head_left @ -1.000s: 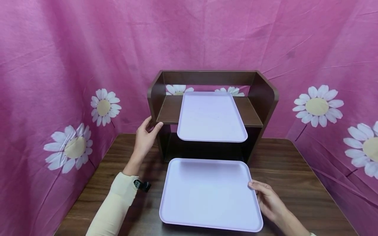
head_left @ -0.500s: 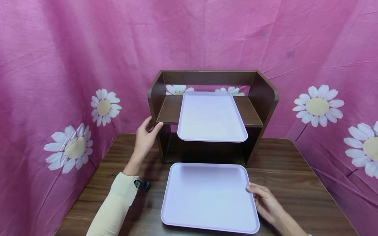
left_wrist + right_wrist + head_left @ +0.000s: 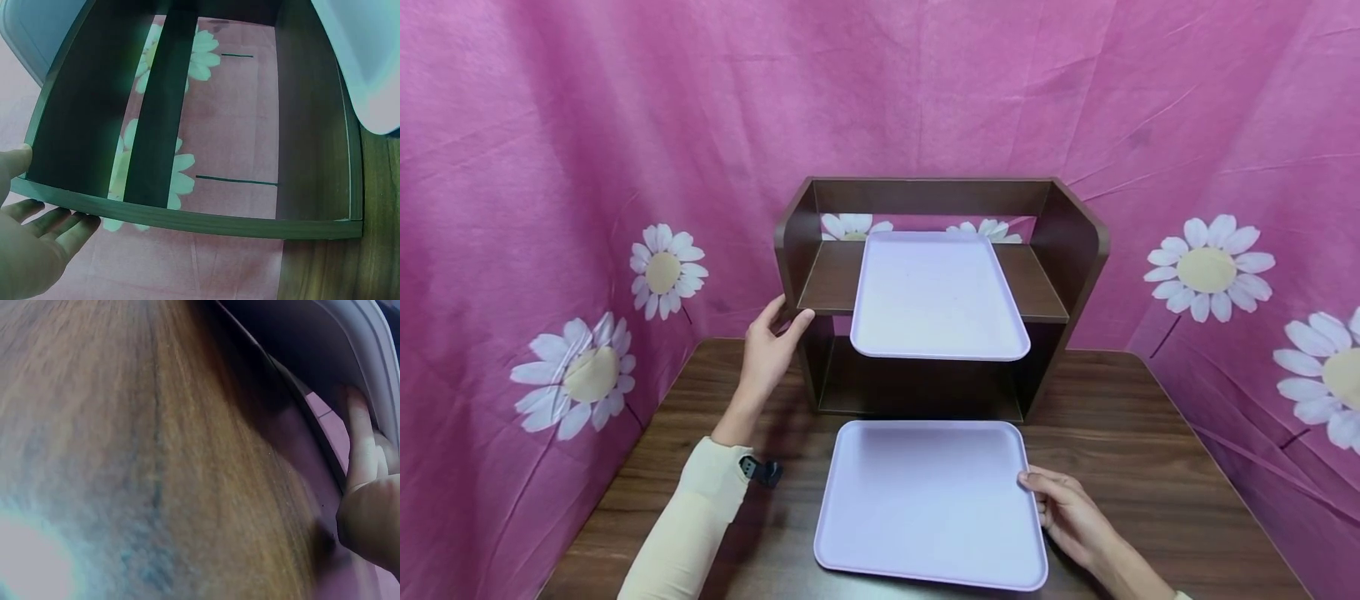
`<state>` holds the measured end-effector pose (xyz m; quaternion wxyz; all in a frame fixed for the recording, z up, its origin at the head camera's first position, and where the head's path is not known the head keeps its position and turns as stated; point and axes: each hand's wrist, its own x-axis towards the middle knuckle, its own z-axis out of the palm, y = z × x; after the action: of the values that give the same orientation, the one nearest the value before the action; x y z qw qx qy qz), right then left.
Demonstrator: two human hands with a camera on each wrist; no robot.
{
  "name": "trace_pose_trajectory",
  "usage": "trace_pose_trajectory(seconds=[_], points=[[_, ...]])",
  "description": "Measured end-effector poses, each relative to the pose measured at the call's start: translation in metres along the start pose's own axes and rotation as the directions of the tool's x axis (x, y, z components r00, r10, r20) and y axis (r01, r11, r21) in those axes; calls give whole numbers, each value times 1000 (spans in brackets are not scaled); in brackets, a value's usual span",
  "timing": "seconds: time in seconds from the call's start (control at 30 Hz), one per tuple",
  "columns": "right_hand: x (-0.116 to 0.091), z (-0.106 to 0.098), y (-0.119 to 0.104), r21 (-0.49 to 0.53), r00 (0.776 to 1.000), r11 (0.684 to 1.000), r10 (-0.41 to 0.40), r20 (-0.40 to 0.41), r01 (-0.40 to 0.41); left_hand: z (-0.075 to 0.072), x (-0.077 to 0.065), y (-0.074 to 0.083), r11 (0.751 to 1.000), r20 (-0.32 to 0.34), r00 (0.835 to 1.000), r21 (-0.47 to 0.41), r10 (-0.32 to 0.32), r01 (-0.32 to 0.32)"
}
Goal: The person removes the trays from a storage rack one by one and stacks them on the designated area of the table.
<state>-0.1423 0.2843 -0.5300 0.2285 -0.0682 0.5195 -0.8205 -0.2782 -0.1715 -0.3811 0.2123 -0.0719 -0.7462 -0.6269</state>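
A dark brown two-tier shelf (image 3: 1078, 250) stands on the wooden table. My left hand (image 3: 765, 357) grips its left side panel at the height of the middle board, thumb at the front edge and fingers outside, as the left wrist view also has it. In front of the shelf is a pale lilac tray (image 3: 928, 504), lying sideways. My right hand (image 3: 1073, 514) pinches its right rim, thumb on top. In the right wrist view fingers (image 3: 360, 437) reach under the tray. A second lilac tray (image 3: 940, 296) lies lengthwise on the shelf's middle board, jutting out over the front.
Below the middle board is the shelf's dark lower compartment (image 3: 917, 387). The wooden table (image 3: 1150, 467) extends on both sides of the shelf. A pink curtain (image 3: 925, 92) with white daisies hangs behind and at the sides. My left wrist carries a black strap (image 3: 760, 472).
My right hand has drawn the lower tray slightly toward me and to the left, away from the shelf. My left hand, the shelf and the upper tray have stayed put.
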Motion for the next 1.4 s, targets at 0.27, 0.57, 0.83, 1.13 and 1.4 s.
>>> trace_pose_trajectory(seconds=[0.27, 0.57, 0.83, 1.13, 1.4], points=[[3, 7, -2, -195, 981, 977, 54, -189, -91, 0, 1, -1, 1000, 4, 1000, -5, 4, -4], [10, 25, -9, -635, 898, 734, -79, -432, -241, -1, 1, -2, 1000, 2, 1000, 8, 0, 0], [9, 34, -10, -835, 852, 464, -266, -450, -296, 0, 0, 0, 1000, 1, 1000, 10, -4, 4], [11, 34, -5, -907, 853, 316, -352, -385, -279, 0, -2, 0, 1000, 0, 1000, 20, -1, 1], [14, 35, -11, -887, 848, 374, -344, -403, -270, 1, -2, 3, 1000, -9, 1000, 22, 0, 0]])
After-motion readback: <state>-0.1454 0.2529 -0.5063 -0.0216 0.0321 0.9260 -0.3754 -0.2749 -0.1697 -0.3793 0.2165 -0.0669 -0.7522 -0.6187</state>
